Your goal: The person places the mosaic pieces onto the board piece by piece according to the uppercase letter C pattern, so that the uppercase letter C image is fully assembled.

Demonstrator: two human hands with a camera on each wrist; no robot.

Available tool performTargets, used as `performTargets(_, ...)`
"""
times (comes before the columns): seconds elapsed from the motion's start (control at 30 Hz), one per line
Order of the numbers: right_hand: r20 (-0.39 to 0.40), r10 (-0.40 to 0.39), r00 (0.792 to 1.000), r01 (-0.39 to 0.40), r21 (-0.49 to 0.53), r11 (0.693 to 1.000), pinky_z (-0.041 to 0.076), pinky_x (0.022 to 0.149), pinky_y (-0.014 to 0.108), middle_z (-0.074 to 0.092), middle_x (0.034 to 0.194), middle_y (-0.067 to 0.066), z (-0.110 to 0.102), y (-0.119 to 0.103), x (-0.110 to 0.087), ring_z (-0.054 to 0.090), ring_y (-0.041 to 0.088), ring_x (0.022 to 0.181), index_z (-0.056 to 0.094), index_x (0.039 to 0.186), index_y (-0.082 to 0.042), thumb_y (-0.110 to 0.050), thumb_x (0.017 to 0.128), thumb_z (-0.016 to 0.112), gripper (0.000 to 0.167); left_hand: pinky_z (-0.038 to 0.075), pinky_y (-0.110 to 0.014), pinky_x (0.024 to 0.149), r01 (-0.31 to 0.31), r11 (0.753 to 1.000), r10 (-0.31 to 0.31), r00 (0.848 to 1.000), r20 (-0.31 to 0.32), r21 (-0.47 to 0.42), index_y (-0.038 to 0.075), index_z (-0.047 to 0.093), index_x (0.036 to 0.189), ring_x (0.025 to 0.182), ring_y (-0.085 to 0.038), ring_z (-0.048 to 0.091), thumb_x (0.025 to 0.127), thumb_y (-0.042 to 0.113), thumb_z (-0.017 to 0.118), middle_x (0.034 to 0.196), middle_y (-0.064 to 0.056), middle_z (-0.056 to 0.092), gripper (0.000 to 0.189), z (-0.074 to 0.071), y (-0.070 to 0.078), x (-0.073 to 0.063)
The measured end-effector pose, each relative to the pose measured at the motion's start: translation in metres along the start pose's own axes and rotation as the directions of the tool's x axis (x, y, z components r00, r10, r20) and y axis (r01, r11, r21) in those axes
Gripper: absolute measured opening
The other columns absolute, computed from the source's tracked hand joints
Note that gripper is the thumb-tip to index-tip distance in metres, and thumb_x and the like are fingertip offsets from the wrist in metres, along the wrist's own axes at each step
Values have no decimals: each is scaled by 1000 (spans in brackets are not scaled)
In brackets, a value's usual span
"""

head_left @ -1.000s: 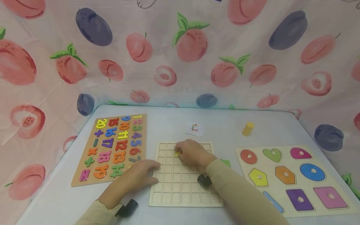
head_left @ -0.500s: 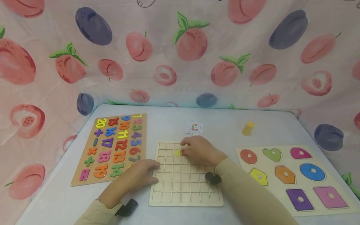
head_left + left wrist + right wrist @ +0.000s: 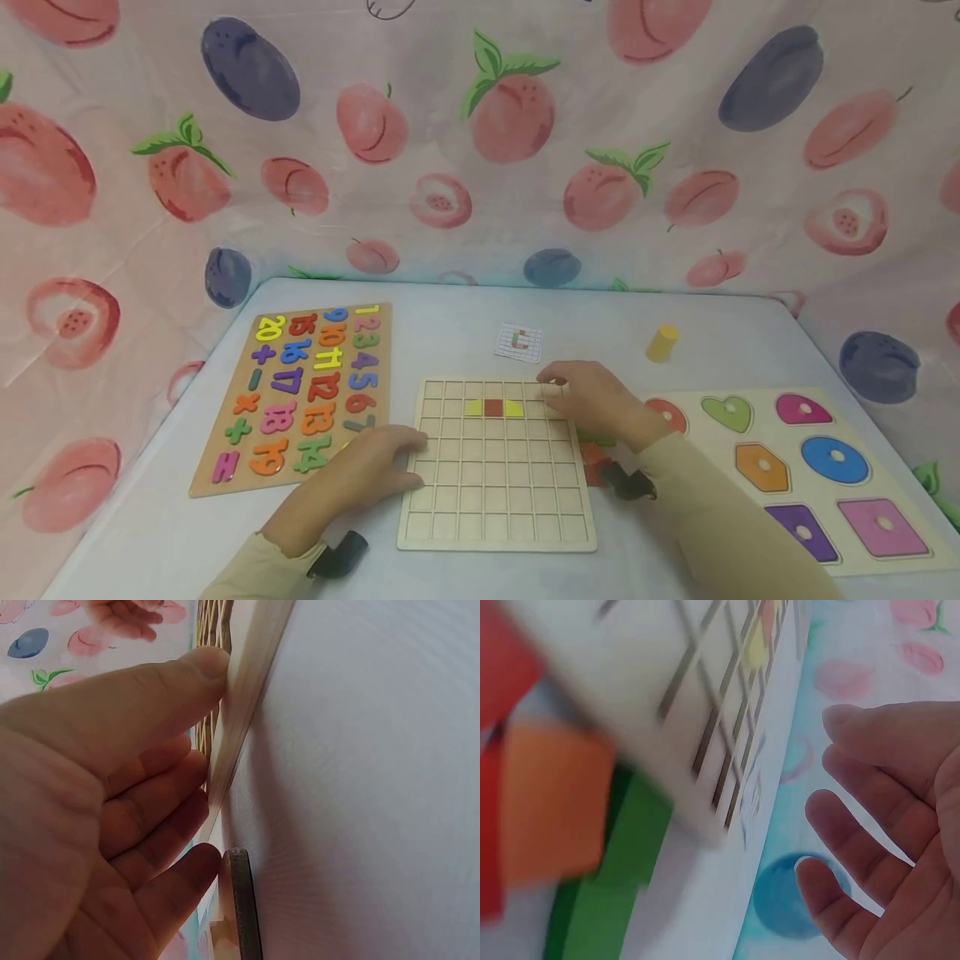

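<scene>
1. Grid board [image 3: 495, 500] sits flat on the table [image 3: 442, 333], red square [image 3: 493, 408] between two yellow pieces [image 3: 514, 409], second row down.
2. Left hand [image 3: 378, 460]: fingers relaxed at its left edge, gripping nothing.
3. Right hand [image 3: 597, 402]: also empty, fingers loose by the top-right corner.

The wooden number board [image 3: 304, 402], far left, bears legible numerals [image 3: 323, 387] 1 to 7 and 9 to 20, and plus [image 3: 262, 356], minus [image 3: 253, 381], times [image 3: 244, 405] and equals [image 3: 224, 467] signs.

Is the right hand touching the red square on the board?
Apart: the head view shows a yellow piece and bare grid board between the right hand and the red square.
</scene>
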State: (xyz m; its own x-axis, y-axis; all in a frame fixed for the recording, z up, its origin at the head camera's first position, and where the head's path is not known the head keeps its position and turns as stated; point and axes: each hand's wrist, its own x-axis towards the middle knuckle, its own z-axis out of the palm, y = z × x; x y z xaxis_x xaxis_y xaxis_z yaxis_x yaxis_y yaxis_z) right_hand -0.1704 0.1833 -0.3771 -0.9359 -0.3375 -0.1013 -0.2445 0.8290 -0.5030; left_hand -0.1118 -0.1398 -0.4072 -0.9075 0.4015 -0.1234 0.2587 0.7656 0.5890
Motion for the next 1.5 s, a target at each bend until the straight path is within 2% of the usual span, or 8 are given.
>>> performTargets(0.23, -25, 8, 1000, -8, -14, 1000, 51, 93, 52, 68, 114, 15, -9, 22, -15, 61, 35, 109, 68, 120, -8, -13, 91, 63, 30, 44, -48, 108, 5, 1000, -5, 1000, 4, -9, 7, 71, 119, 125, -31, 57, 79, 13, 85, 123, -7, 68, 43, -1, 1, 0)
performTargets(0.6, 25, 101, 995, -99, -63, 993, 50, 97, 55, 67, 118, 13, -11, 43, -37, 59, 37, 115, 69, 121, -8, -10, 90, 65, 31, 45, -48, 107, -3, 1000, 3, 1000, 5, 9, 9, 70, 120, 125, -31, 57, 79, 14, 85, 124, -6, 68, 44, 1, -1, -1)
performTargets(0.8, 36, 73, 997, -69, -99, 993, 49, 97, 56, 69, 116, 11, -11, 52, -48, 59, 38, 114, 70, 117, -6, -10, 88, 69, 29, 45, -47, 107, -6, 1000, 6, 1000, 3, 14, 9, 70, 120, 125, -30, 57, 79, 15, 85, 124, -6, 68, 44, 1, -2, -1)
performTargets(1.1, 64, 88, 994, -80, -119, 990, 46, 100, 58, 69, 113, 6, -4, 61, -55, 59, 34, 113, 70, 115, -8, -9, 84, 72, 31, 45, -47, 107, -4, 1000, 4, 1000, 4, 12, 8, 70, 120, 125, -31, 57, 79, 15, 85, 124, -7, 68, 45, 0, -2, -2)
performTargets(1.5, 35, 86, 996, -81, -137, 987, 49, 98, 56, 70, 109, 6, -2, 60, -54, 62, 31, 108, 70, 113, -8, -6, 84, 71, 29, 45, -47, 107, -12, 1000, 12, 1000, 4, 13, 8, 70, 120, 125, -30, 57, 79, 14, 85, 124, -6, 68, 44, 0, -3, -1)
